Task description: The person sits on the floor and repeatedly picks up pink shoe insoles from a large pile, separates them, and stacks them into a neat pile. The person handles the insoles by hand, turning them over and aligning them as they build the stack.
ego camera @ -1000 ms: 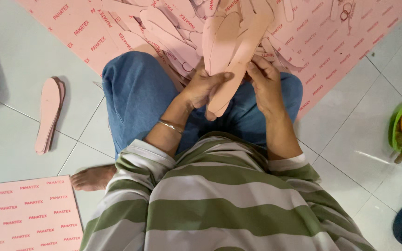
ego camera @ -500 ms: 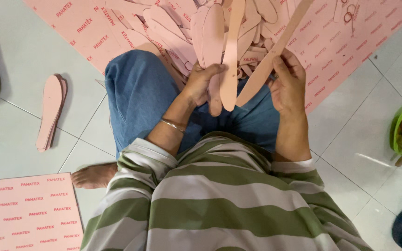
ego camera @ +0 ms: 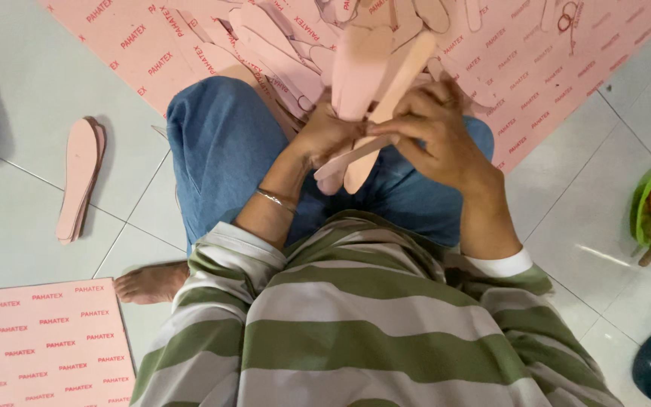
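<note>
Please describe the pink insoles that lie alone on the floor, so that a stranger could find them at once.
Start from the person's blue-jeaned knee and look toward the left edge of the picture, across the pale tiled floor. There lies a small stack of pink insoles, lengthwise and flat. Unlike the heap of insoles on the big pink sheet, it sits apart on bare tile.

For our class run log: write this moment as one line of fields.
left hand: holds pink insoles | right hand: grips insole strip | lap: blue jeans | floor: pink sheet, insole pair
</note>
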Action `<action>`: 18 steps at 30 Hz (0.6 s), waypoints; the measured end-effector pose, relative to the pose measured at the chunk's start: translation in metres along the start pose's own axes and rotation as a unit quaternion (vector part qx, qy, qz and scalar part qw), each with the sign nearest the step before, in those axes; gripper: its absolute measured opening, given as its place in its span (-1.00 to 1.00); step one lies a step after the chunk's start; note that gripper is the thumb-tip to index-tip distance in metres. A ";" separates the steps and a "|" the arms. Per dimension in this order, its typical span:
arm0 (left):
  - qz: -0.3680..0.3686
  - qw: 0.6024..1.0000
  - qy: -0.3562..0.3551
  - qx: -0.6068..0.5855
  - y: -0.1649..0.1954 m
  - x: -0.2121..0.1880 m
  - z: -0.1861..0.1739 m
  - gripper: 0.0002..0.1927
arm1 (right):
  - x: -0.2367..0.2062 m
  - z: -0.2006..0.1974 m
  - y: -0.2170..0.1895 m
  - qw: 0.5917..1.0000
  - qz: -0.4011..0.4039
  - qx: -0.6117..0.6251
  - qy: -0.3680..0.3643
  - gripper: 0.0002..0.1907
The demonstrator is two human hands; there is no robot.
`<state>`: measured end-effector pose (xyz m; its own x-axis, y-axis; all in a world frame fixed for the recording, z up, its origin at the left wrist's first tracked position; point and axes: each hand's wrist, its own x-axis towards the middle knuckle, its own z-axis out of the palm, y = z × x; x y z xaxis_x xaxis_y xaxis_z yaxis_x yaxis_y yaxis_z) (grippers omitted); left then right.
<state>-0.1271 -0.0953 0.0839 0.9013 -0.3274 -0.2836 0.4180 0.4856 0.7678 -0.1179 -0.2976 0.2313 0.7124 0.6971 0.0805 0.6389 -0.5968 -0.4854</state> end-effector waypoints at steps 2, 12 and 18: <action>-0.084 0.995 -0.060 0.007 0.000 -0.004 -0.002 -0.60 | 0.008 0.004 -0.009 0.997 -0.062 -0.048 -0.019 -0.87; -0.104 0.961 -0.129 -0.221 0.014 -0.005 -0.008 -0.59 | -0.001 0.021 0.012 0.988 0.130 0.082 0.029 -0.85; -0.046 0.957 -0.035 -0.286 0.012 0.006 -0.009 -0.61 | -0.017 0.046 0.040 0.833 0.307 0.395 0.238 -0.88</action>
<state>-0.1157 -0.0837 0.0861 0.8559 -0.4345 -0.2805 0.5077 0.8091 0.2959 -0.1182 -0.3151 0.1701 0.9887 0.0083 -0.1497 -0.1448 -0.2052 -0.9679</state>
